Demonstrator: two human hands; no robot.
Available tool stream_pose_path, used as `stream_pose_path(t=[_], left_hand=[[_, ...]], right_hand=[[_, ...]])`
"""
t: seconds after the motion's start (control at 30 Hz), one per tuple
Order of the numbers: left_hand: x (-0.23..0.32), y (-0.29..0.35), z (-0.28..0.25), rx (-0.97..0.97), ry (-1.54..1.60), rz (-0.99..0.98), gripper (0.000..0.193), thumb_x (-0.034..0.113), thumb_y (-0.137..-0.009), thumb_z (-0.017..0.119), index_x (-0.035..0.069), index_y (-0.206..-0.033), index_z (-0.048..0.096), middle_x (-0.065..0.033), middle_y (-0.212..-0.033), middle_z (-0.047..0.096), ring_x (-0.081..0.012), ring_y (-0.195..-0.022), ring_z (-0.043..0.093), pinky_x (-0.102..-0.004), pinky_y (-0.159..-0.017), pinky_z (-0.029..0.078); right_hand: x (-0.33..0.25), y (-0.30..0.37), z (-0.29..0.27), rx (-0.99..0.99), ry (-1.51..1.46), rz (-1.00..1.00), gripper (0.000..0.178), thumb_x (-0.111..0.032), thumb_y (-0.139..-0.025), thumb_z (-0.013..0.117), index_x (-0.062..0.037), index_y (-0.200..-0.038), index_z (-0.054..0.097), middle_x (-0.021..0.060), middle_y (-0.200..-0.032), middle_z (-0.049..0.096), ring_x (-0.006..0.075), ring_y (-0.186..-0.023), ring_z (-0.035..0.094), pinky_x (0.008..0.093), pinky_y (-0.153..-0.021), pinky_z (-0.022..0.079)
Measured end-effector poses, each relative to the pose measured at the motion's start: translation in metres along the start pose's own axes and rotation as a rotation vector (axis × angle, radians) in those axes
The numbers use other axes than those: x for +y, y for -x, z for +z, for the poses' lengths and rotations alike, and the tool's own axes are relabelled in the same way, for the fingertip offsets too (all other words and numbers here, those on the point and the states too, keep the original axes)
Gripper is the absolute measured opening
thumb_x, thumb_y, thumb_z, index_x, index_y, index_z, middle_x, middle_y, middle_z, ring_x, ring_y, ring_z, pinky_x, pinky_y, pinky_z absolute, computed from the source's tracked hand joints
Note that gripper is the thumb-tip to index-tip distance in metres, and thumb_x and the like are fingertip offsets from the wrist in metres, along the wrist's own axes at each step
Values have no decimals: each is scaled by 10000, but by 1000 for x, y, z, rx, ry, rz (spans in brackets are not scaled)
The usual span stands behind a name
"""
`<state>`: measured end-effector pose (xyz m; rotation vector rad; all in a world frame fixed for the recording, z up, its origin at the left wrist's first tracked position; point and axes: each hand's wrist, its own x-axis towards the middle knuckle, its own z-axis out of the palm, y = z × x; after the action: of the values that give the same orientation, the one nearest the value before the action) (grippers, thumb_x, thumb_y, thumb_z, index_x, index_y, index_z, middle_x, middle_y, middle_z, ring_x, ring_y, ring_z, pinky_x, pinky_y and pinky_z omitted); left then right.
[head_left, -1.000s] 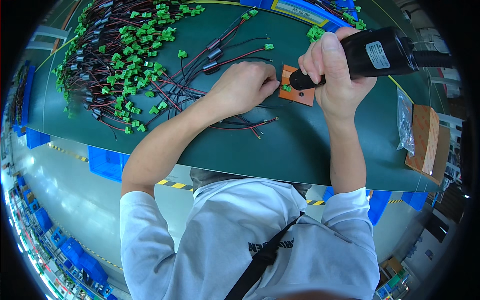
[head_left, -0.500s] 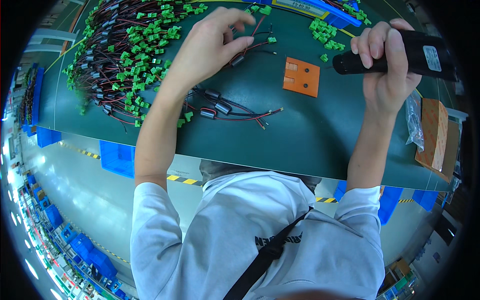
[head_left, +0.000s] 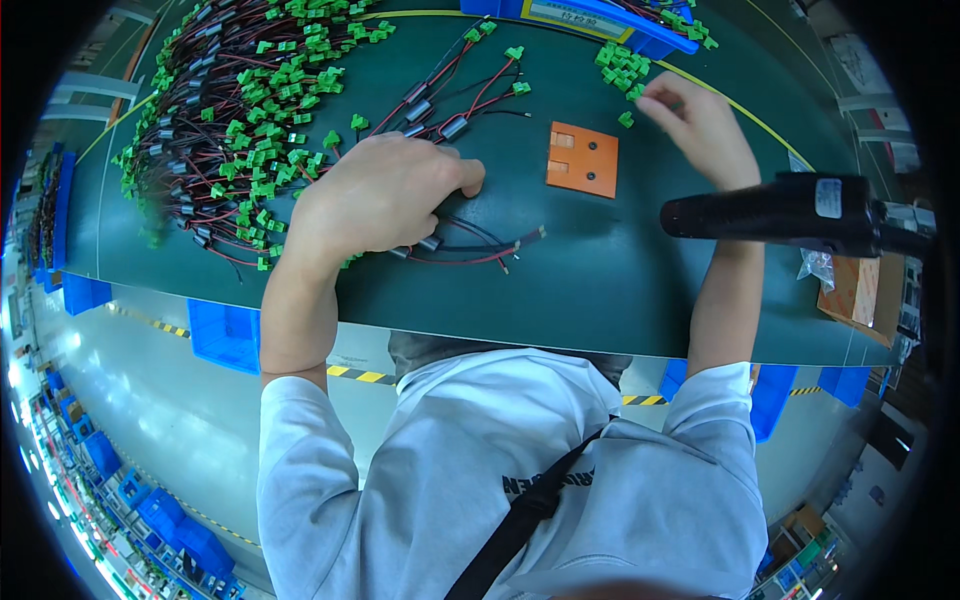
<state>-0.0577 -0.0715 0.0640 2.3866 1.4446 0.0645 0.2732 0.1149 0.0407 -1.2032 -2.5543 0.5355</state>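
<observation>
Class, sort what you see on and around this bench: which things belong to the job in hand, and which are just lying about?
Likely part of the job:
- wired leads, near the left hand
- green connectors, by the right hand's fingertips
- orange block
- black tool

Apparently lying about:
- cardboard box
- clear plastic bag
- blue bin, below table level

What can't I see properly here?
In the head view:
Cables: partly covered by the left hand.
Blue bin: cut off by the picture's top edge.
Right forearm: partly hidden behind the black electric screwdriver.
Whether the right hand touches the green connectors: too small to tell.
</observation>
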Motion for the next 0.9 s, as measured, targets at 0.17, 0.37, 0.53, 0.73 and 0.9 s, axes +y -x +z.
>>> stream_pose_path(t=[0.17,0.37,0.53,0.73,0.9], left_hand=[[0,-11,-6,-193,35,-105,284,-19,-756,710,66,-1026,687,-107,-890,713,-348,-848,700,-471,-706,523],[-17,-26,16,262,-125,14,224,21,-820,721,44,-1042,701,-118,-941,704,-330,-934,686,-452,-808,546],[3,-48,35,485,132,121,229,114,-900,750,27,-1108,709,-119,-997,690,-330,-994,671,-448,-848,555],[6,-54,42,427,165,83,187,113,-911,750,15,-1067,717,-123,-980,685,-324,-951,673,-425,-830,559],[7,-55,39,363,512,29,160,106,-956,736,-8,-1065,710,-117,-958,682,-257,-879,687,-367,-792,560]], right_hand=[[-18,-2,18,-43,121,-66,197,-162,-1019,666,-4,-1125,719,149,-994,733,301,-832,707,381,-763,570],[-18,6,28,98,-44,-55,170,-128,-1010,668,-24,-1122,741,145,-1004,741,312,-893,741,378,-833,599],[-38,19,18,34,-1060,109,194,-105,-1069,612,2,-1191,720,95,-1016,723,185,-898,760,323,-879,643],[-45,33,27,-333,-1335,-64,226,-35,-1017,654,17,-1227,721,96,-970,735,167,-898,715,294,-883,598],[-70,44,43,-165,-1157,79,255,-3,-1000,697,15,-1254,705,94,-1144,720,188,-1085,724,326,-995,589]])
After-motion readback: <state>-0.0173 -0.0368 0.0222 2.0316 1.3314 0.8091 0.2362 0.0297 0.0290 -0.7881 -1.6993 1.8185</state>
